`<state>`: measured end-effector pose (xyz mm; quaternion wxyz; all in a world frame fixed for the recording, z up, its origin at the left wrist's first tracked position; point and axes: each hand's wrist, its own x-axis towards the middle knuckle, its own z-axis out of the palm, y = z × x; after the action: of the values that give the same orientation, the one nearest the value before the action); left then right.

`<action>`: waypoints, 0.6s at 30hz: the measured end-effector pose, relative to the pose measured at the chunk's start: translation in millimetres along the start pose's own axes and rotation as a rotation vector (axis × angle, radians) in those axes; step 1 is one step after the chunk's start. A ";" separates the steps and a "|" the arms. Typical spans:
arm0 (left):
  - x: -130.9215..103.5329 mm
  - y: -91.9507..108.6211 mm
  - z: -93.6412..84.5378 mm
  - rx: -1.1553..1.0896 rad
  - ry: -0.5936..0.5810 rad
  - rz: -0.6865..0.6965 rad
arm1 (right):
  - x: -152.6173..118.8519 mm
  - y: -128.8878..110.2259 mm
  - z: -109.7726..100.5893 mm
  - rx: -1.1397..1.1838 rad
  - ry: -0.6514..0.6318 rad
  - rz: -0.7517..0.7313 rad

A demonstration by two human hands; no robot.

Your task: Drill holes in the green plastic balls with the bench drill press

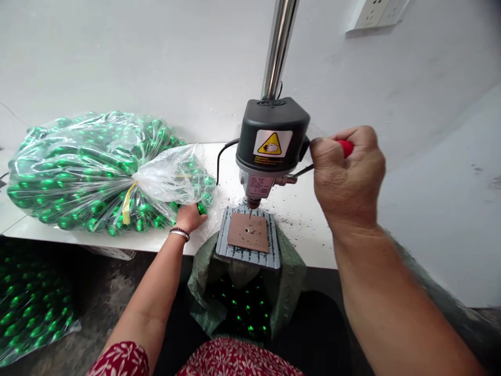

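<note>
Right hand [348, 177] clenches the lever [305, 170], left hand [190, 218] grasps a ball [201, 208]! Sack [291, 261] balls look done; a whole bag [158, 180] looks left.

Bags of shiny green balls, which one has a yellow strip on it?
The large clear bag on the white table: a yellow strip hangs from its gathered neck. None shows on the clear bag on the floor or the green sack.
</note>
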<state>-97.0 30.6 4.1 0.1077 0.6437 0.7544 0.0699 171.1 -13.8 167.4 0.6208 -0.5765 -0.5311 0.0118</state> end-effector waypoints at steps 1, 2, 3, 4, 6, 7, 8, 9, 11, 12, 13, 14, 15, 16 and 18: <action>-1.6 -1.5 0.8 -0.034 0.014 0.008 | 0.0 -0.7 -0.4 -0.002 -0.005 0.014; -4.6 -3.4 2.0 -0.072 0.047 0.023 | -0.1 -1.1 -0.6 -0.003 -0.009 0.025; -9.5 -5.6 3.2 -0.113 0.100 0.047 | -0.1 -1.2 -0.7 -0.003 -0.013 0.032; -16.4 -8.0 4.5 -0.157 0.170 0.078 | -0.2 -1.1 -0.7 0.001 -0.015 0.034; -36.2 -12.0 6.3 -0.262 0.343 0.161 | -0.5 0.1 0.0 0.011 -0.013 0.030; -48.7 -13.0 6.7 -0.330 0.427 0.206 | -0.6 1.1 0.6 0.013 -0.008 0.025; -62.2 -13.1 6.8 -0.410 0.497 0.244 | -0.8 2.2 1.2 0.015 0.000 0.017; -76.0 -11.9 6.6 -0.503 0.546 0.268 | -0.9 3.3 1.9 0.014 0.007 0.007; -101.8 -5.8 6.6 -0.717 0.529 0.257 | -1.1 5.6 3.0 0.006 0.016 -0.027; -112.3 -1.0 7.0 -0.843 0.454 0.239 | -1.1 6.5 3.3 0.004 0.019 -0.046; -120.6 4.5 8.1 -0.987 0.358 0.217 | -1.2 7.1 3.4 0.002 0.021 -0.067; -126.5 10.5 9.7 -1.140 0.244 0.191 | -1.3 7.4 3.4 0.002 0.023 -0.086; -130.0 16.5 11.8 -1.295 0.118 0.160 | -1.4 7.3 3.2 0.003 0.024 -0.098; -131.2 22.1 14.3 -1.439 -0.006 0.126 | -1.5 7.1 2.9 0.008 0.024 -0.099; -128.6 31.6 20.1 -1.650 -0.200 0.055 | -2.0 6.1 2.2 0.020 0.015 -0.087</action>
<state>-42.7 -91.8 1.6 0.6100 0.3795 0.4316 0.5456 172.4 -11.5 161.2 0.6303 -0.5468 -0.5510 -0.0142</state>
